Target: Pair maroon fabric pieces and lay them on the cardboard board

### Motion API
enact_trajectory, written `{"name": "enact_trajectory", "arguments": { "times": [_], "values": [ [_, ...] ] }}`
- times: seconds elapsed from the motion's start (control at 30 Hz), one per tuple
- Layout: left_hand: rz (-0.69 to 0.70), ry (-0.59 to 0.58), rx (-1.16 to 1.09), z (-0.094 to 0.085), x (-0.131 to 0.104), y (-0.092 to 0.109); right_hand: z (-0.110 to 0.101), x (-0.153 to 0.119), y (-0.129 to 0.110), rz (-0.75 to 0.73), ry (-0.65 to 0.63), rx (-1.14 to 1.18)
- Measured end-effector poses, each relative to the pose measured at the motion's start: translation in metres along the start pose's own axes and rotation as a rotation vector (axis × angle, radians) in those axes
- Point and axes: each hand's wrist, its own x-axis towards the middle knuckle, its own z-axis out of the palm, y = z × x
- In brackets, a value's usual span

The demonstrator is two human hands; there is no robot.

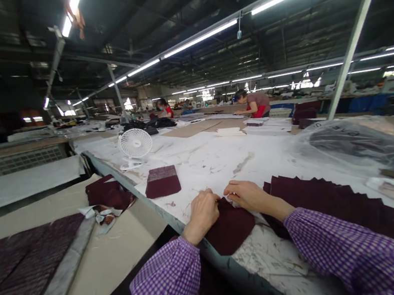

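A dark maroon fabric piece (231, 229) lies at the near edge of the white table, under both hands. Closed at the piece's left side, my left hand (204, 213) grips its upper left edge. My right hand (245, 195) reaches in from the right, its fingertips pinched together at the top edge of the same piece. Whether a small item sits between the right fingertips is too small to tell. Left of my hands rests another maroon piece (164, 187) with a greyish strip along its top. A fanned stack of maroon pieces (336, 200) spreads beyond my right forearm.
A small white fan (135, 144) stands at the table's left edge. Clear plastic bags (351, 139) lie at the back right. Lower left, a beige surface (112, 259) holds maroon material (14, 252) and scraps (108, 193). A metal post (349, 57) rises behind. Two people bend over tables farther off.
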Motion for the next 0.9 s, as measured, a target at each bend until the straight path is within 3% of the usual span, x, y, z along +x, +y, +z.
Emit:
{"name": "enact_trajectory", "arguments": {
  "times": [0.27, 0.67, 0.9],
  "values": [
    [0.020, -0.048, 0.089, -0.003, 0.003, 0.003, 0.004, 0.007, 0.003, -0.097, -0.031, -0.093],
    [0.069, 0.029, 0.055, 0.004, -0.003, -0.003, 0.015, 0.007, 0.001, -0.234, -0.034, -0.373],
    [0.169, 0.050, 0.165, 0.007, -0.006, -0.005, 0.019, 0.002, 0.002, -0.354, -0.011, -0.425]
  ]
}}
